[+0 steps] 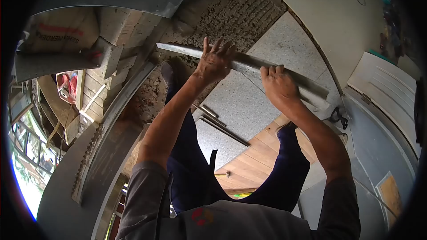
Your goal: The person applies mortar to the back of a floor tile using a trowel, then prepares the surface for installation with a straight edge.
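A long metal straightedge (255, 63) lies slantwise across the tiles and the mortar bed. My left hand (215, 61) is on its left half, thumb side hidden, fingers reaching over the far edge. Farther right along the same bar, my right hand (281, 85) has its fingers curled over the top. Beyond the bar is rough grey mortar (242, 11) with ridges in it. Speckled grey tiles (289, 40) border the mortar on the right, and another speckled tile (240, 100) lies on the near side of the bar.
Two metal bars (224, 129) lie on the near tile. A hammer (224, 174) rests on wood-look flooring (260, 153). Loose rubble (149, 93) and stacked blocks (118, 26) are to the left. A black clamp-like object (339, 118) sits near the bar's right end.
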`<state>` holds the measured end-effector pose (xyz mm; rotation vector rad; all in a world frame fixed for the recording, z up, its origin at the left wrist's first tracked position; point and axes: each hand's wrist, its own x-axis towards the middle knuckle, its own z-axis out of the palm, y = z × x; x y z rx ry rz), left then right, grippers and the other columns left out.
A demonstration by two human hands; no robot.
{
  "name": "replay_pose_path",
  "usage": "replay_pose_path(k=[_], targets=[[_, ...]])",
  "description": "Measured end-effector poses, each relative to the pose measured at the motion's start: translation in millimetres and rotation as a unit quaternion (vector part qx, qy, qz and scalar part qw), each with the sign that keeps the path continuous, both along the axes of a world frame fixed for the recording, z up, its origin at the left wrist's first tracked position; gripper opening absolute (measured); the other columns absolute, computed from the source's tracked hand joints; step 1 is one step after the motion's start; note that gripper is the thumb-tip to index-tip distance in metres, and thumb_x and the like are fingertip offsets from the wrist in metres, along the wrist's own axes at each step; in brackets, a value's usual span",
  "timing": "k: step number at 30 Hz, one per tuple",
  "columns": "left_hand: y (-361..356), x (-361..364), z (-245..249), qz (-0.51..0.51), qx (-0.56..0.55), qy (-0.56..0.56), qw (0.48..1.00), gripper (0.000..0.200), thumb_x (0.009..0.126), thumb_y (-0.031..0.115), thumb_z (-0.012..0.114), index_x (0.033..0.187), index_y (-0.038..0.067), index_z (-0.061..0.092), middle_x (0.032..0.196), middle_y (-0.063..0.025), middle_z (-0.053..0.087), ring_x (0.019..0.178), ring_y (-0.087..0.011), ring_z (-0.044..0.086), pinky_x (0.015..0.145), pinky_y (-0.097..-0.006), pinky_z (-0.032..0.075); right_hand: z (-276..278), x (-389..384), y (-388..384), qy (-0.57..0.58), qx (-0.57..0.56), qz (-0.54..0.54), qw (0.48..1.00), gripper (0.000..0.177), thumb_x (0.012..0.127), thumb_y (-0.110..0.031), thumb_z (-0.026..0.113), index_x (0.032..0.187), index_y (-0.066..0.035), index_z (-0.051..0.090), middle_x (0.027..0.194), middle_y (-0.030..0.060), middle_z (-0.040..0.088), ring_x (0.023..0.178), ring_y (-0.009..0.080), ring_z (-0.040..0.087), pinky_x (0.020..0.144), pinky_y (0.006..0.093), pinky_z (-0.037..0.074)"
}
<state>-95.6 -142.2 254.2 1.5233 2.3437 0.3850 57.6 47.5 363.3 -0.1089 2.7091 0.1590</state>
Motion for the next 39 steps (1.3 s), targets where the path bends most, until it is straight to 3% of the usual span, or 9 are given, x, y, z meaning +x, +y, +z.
replay_pose_path(k=[5,8,11,13,17,19,25,30,39], targets=[[35.8,-4.1,86.6,0.039,0.082,-0.065,0.994,0.069,0.079,0.008,0.064,0.146,0.013,0.045,0.148,-0.0104,0.047,0.14,-0.0325,0.04,0.118,-0.0567,0.026,67.4,-32.8,1.2,0.064,0.045,0.02,0.997,0.024,0.09,-0.017,0.057,0.108,-0.001,0.06,0.1,0.0175,0.07,0.107,0.0358,0.064,0.084,0.0428,0.056],[38.6,-23.4,106.2,0.055,0.126,-0.087,0.987,0.059,0.084,0.006,0.063,0.141,0.011,0.051,0.147,-0.0107,0.05,0.139,-0.0315,0.041,0.119,-0.053,0.027,113.6,-57.5,6.8,0.234,-0.03,0.124,0.964,0.031,0.093,-0.013,0.057,0.121,-0.002,0.06,0.131,0.018,0.059,0.132,0.0302,0.048,0.114,0.0523,0.034],[35.2,-52.7,187.0,0.139,0.251,-0.271,0.919,0.047,0.08,0.003,0.072,0.126,0.005,0.064,0.122,-0.012,0.069,0.11,-0.0263,0.066,0.097,-0.0364,0.053,182.9,-50.8,-17.6,0.282,-0.13,0.179,0.933,0.036,0.094,-0.013,0.057,0.128,-0.002,0.057,0.142,0.0163,0.052,0.138,0.0313,0.042,0.119,0.0547,0.025],[17.6,-68.8,201.5,0.231,0.313,-0.125,0.913,0.04,0.079,0.004,0.074,0.118,0.004,0.067,0.109,-0.0119,0.073,0.093,-0.0204,0.07,0.079,-0.0294,0.058,213.8,-30.8,-24.0,0.288,-0.163,0.161,0.93,0.036,0.094,-0.013,0.057,0.128,-0.001,0.057,0.142,0.0169,0.052,0.138,0.0311,0.042,0.119,0.056,0.026],[-57.7,-96.3,260.9,0.415,0.301,-0.271,0.814,0.03,0.079,0.006,0.074,0.106,-0.003,0.067,0.092,-0.0096,0.071,0.081,-0.0139,0.066,0.071,-0.0284,0.054,233.4,21.9,4.7,0.243,-0.157,0.109,0.951,0.035,0.092,-0.009,0.057,0.126,0.001,0.058,0.139,0.0196,0.052,0.135,0.0327,0.044,0.115,0.0549,0.032],[-99.8,-97.8,302.2,0.496,0.229,-0.199,0.813,0.03,0.077,0.009,0.077,0.103,-0.004,0.068,0.092,-0.0096,0.071,0.078,-0.0142,0.065,0.069,-0.0281,0.052,237.4,53.2,23.9,0.22,-0.151,0.044,0.963,0.034,0.09,-0.006,0.057,0.123,0.003,0.058,0.137,0.0215,0.053,0.131,0.0345,0.047,0.111,0.0517,0.037],[-247.5,-45.6,350.2,0.594,0.37,-0.123,0.704,0.036,0.077,0.011,0.081,0.108,-0.004,0.069,0.1,-0.0088,0.07,0.089,-0.018,0.063,0.083,-0.0316,0.049,214.1,141.9,80.6,0.141,-0.133,-0.118,0.974,0.038,0.086,-0.005,0.058,0.122,0.007,0.056,0.135,0.0235,0.053,0.122,0.0381,0.053,0.104,0.0441,0.044],[-329.2,27.8,354.4,0.717,0.384,-0.093,0.575,0.033,0.077,0.01,0.082,0.105,-0.003,0.07,0.102,-0.0075,0.069,0.089,-0.0151,0.062,0.08,-0.0283,0.048,182.3,176.1,97.2,0.079,-0.113,-0.208,0.968,0.042,0.086,-0.01,0.058,0.125,0.006,0.055,0.137,0.0239,0.052,0.122,0.0382,0.054,0.104,0.0428,0.045],[-433.2,124.6,264.0,0.766,0.505,-0.069,0.392,0.036,0.074,0.005,0.084,0.105,-0.002,0.068,0.102,-0.0095,0.069,0.088,-0.0168,0.062,0.08,-0.0325,0.049,177.3,147.2,54.5,-0.024,-0.121,-0.226,0.966,0.047,0.085,-0.012,0.057,0.129,0.004,0.053,0.139,0.0242,0.05,0.123,0.0404,0.052,0.105,0.0437,0.044]])
